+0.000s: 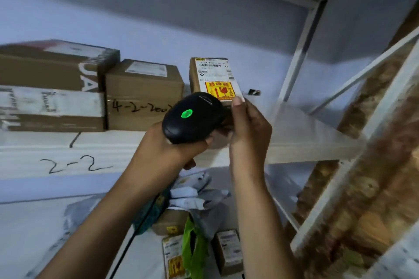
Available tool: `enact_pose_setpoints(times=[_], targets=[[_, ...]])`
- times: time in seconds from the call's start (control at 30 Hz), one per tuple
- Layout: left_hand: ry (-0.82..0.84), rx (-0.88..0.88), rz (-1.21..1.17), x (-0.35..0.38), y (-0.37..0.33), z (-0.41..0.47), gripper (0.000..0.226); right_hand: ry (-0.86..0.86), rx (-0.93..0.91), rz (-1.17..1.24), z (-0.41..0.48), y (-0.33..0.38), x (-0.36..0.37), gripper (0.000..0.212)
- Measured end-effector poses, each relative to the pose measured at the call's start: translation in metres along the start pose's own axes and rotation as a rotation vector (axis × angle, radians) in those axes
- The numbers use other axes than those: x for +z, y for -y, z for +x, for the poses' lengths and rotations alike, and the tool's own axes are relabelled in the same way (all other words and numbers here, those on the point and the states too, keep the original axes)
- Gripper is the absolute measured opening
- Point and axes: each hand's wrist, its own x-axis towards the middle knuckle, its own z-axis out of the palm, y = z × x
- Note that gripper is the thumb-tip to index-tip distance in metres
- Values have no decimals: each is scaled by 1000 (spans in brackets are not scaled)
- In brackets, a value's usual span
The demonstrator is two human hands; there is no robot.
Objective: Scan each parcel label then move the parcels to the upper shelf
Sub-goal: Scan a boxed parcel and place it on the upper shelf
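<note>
Upper shelf [68, 154], front edge marked "2-2": large carton [49, 70] at far left, second carton [142, 95] touching it on the right, with a handwritten number on its face. Left hand [167, 149]: fingers curled round the grip of a black scanner [192, 115], green lamp lit, nose aimed up at the small parcel [213, 77]. The parcel is at shelf level, just right of the second carton, with its label [213, 68] and fragile sticker facing the camera. Right hand [247, 129] pinches its lower end, thumb on the sticker's edge. That end is hidden, so cannot tell whether it rests on the board. On the lower shelf: unsorted parcels [227, 249] and a green bag [192, 247]. Judgement: scan step in hand; the green lamp may mean a good read. Next: set the parcel down beside the cartons, release it, then reach down for another.
</note>
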Motion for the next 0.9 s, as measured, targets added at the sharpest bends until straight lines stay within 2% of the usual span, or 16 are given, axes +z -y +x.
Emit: enact_pose_setpoints(times=[0.07, 0.2, 0.4, 0.63, 0.67, 0.8, 0.9], targets=[[-34, -3, 36, 1, -1, 6, 12, 7, -18, -40, 10, -2, 8, 36], [-92, 21, 95, 6, -1, 8, 12, -10, -41, -41, 26, -3, 14, 21], [-101, 68, 92, 10, 5, 11, 10, -29, -225, -271, 45, -8, 19, 39], [-188, 156, -65, 14, 16, 13, 33, 21, -285, -518, 60, -18, 26, 80], [-197, 175, -79, 13, 17, 12, 39, 26, -288, -560, 58, -16, 28, 81], [-203, 223, -115, 9, 20, 14, 41, 45, -244, -583, 56, -7, 29, 61], [-178, 216, -123, 5, 21, 17, 43, 26, -232, -571, 54, -6, 30, 62]])
